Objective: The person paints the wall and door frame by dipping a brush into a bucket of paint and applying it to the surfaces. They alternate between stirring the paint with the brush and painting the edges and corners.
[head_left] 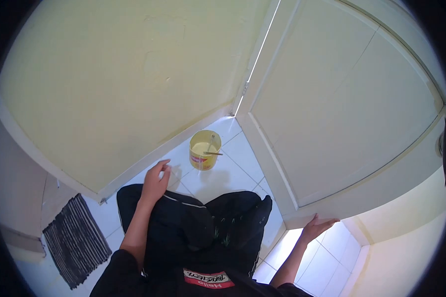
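Note:
My left hand (pixel 157 181) hovers over my left knee, fingers loosely stretched and apart, holding nothing. Just beyond it, on the tiled floor, stands a yellow tub (pixel 205 164) with a red label. A thin stick-like handle (pixel 214 153) pokes over the tub's rim; what it belongs to is hidden inside. At the right, my right hand (pixel 317 229) is open, its palm and outstretched fingers against the near edge of a pale panelled door (pixel 342 114). My legs (pixel 193 227) in black trousers are folded below.
A cream wall (pixel 119 84) with patchy marks rises ahead and meets the door at a hinge (pixel 246 88). A dark striped mat (pixel 78 240) lies on the floor at the left. White tiles (pixel 240 156) run between wall and door, and bright tiles show behind the door.

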Demonstrator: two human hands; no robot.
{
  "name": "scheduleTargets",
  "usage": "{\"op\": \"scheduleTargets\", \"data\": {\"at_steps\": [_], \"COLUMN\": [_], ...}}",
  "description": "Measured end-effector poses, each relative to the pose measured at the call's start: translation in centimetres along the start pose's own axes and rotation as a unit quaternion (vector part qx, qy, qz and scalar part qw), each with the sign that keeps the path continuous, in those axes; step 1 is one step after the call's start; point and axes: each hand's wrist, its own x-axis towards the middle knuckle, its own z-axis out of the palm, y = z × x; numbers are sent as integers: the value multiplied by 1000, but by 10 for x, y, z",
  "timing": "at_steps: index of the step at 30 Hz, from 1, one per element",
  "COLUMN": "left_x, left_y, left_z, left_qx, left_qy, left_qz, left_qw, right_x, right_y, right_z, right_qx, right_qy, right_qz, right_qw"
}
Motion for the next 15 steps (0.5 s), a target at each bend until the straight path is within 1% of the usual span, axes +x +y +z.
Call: {"op": "scheduleTargets", "data": {"at_steps": [1, 3, 4, 5, 6, 8, 9, 10, 11, 14, 15], "left_x": [-28, -78, -105, -129, -151, -192, -217, -247, -262, -278, -308], "left_y": [1, 4, 2, -3, -5, -39, -71, -106, -133, -155, -259], "left_z": [-17, -56, -72, -86, -101, -122, -129, -138, -142, -133, -120], "left_qx": [46, 153, 196, 262, 295, 193, 122, 48, 1, -6, -243], "left_qy": [26, 89, 132, 168, 192, 231, 235, 245, 223, 173, 148], "left_qz": [-3, 54, 55, 36, -2, -76, -145, -208, -266, -228, -237], "left_qw": [999, 983, 970, 950, 936, 951, 954, 946, 938, 958, 929], "right_x": [2, 8, 10, 12, 12, 8, 7, 5, 9, -6, -29], "right_y": [-1, 3, 7, 15, 15, 7, 6, 7, 14, 42, 59], "right_z": [-1, 3, 7, 14, 14, 11, 11, 11, 10, 7, 5], "right_qx": [17, 25, 28, 18, 62, 150, 128, 166, 194, 277, 213], "right_qy": [-4, 12, 18, 37, 25, 0, 11, -8, -26, -80, -111], "right_qz": [6, -10, -18, -29, -5, 48, 46, 51, 58, 81, 34], "right_qw": [1000, 1000, 999, 999, 998, 988, 991, 985, 979, 954, 970]}}
